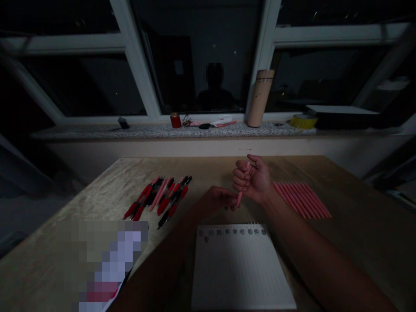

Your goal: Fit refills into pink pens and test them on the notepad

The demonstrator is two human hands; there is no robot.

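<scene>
My right hand (pixel 256 177) is raised over the middle of the table with its fingers curled round a pink pen (pixel 239 198), which it holds nearly upright. At the pen's lower end, the fingers of my left hand (pixel 222 197) pinch it. Below both hands lies a spiral-bound lined notepad (pixel 238 273), with a row of small dark scribbles along its top and one more beneath. Right of my hands, several pink pens (pixel 302 199) lie side by side in a neat row. To the left, red, black and pink pens (pixel 159 195) form a loose group.
Beige cloth covers the table (pixel 97 195). A blurred-out item (pixel 113 264) lies at the front left. On the windowsill (pixel 143 131) stand a tan cylinder (pixel 261 97), a red jar (pixel 175 120), a yellow tape roll (pixel 303 121) and a dark box (pixel 341 118).
</scene>
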